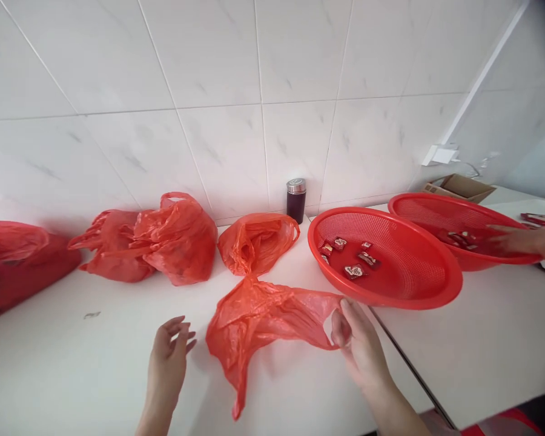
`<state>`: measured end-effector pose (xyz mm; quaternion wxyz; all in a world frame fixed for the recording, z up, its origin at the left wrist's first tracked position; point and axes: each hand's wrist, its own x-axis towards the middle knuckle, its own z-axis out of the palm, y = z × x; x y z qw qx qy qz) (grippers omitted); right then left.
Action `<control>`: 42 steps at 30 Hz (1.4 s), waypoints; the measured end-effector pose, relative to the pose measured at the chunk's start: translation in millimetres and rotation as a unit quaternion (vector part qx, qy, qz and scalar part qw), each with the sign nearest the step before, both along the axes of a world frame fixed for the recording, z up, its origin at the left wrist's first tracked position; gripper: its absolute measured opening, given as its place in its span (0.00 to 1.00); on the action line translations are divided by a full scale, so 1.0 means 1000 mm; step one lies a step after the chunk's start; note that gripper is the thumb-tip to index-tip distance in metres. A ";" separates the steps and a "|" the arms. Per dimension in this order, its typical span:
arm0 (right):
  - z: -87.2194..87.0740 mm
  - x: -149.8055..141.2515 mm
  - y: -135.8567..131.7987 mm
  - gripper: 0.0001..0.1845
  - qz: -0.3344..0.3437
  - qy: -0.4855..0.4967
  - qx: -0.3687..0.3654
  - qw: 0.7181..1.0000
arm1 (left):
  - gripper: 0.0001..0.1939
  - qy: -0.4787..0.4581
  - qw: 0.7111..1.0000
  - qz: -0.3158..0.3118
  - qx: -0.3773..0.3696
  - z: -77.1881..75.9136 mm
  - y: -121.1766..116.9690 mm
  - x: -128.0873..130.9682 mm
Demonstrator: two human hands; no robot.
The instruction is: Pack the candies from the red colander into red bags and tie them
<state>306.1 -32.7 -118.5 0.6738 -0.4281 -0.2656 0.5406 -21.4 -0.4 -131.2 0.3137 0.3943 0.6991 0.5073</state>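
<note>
A thin red plastic bag (272,315) lies on the white table in front of me, drawn into a narrow neck in its middle, with a rounded part behind the neck. My right hand (362,345) pinches one handle loop of it and stretches it to the right. The other handle hangs loose toward the table's front. To the left of the bag, my left hand (169,351) is held with fingers bent and apart, touching nothing. Beside my right hand stands a red plastic basket (418,272) with several small wrapped sweets (354,270) in it.
Full red plastic bags (181,248) stand along the wall at left, with a large red bag (27,272) at the edge. A dark tumbler (296,203) stands at the back. Another person's hand (518,240) reaches into a second red basket (436,203); a cardboard box (463,188) sits behind.
</note>
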 end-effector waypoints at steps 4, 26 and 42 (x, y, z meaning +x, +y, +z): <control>0.014 -0.019 -0.004 0.16 0.004 -0.081 -0.029 0.996 | 0.13 0.248 0.950 -0.049 0.184 0.021 -0.040 0.054; 0.064 -0.068 -0.048 0.15 0.181 -0.518 0.191 0.814 | 0.11 0.328 0.888 -0.313 -0.078 0.045 -0.021 0.060; 0.093 0.068 0.076 0.26 0.114 -0.703 0.073 0.699 | 0.21 0.055 0.915 -0.389 -0.086 0.053 -0.038 0.033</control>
